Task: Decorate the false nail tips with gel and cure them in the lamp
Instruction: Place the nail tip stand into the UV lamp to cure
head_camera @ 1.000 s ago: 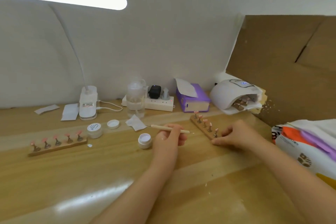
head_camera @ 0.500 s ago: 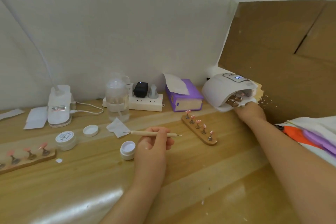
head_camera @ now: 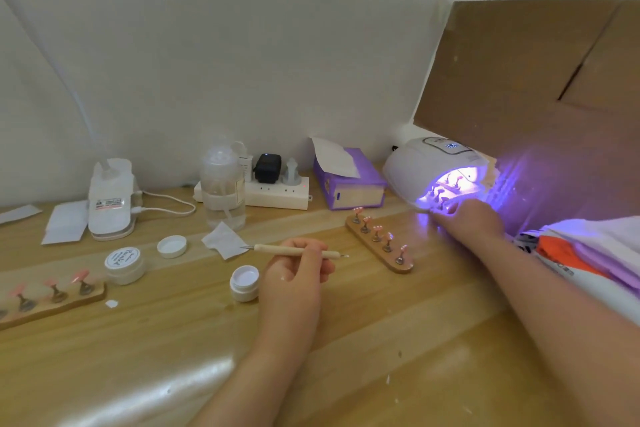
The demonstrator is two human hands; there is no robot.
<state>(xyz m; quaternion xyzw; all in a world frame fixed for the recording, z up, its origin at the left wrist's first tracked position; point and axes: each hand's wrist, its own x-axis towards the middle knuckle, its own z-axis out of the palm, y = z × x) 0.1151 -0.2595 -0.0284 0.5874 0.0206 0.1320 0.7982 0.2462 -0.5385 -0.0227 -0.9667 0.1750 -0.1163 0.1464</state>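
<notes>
The left hand (head_camera: 294, 274) rests on the wooden table (head_camera: 398, 340), fingers curled round a wooden dotting tool (head_camera: 294, 250) held level above an open white gel pot (head_camera: 244, 282); the right hand (head_camera: 467, 220) reaches to the mouth of the curing lamp (head_camera: 426, 166), which glows violet over a nail stand inside (head_camera: 450, 185); whether its fingers grip anything cannot be told; a second wooden stand of pink nail tips (head_camera: 379, 241) lies between the two hands, near the lamp; a third stand (head_camera: 52, 298) sits at the far left beside a lidded jar (head_camera: 124, 264); a purple tissue box (head_camera: 348, 184) stands just left of the lamp.
</notes>
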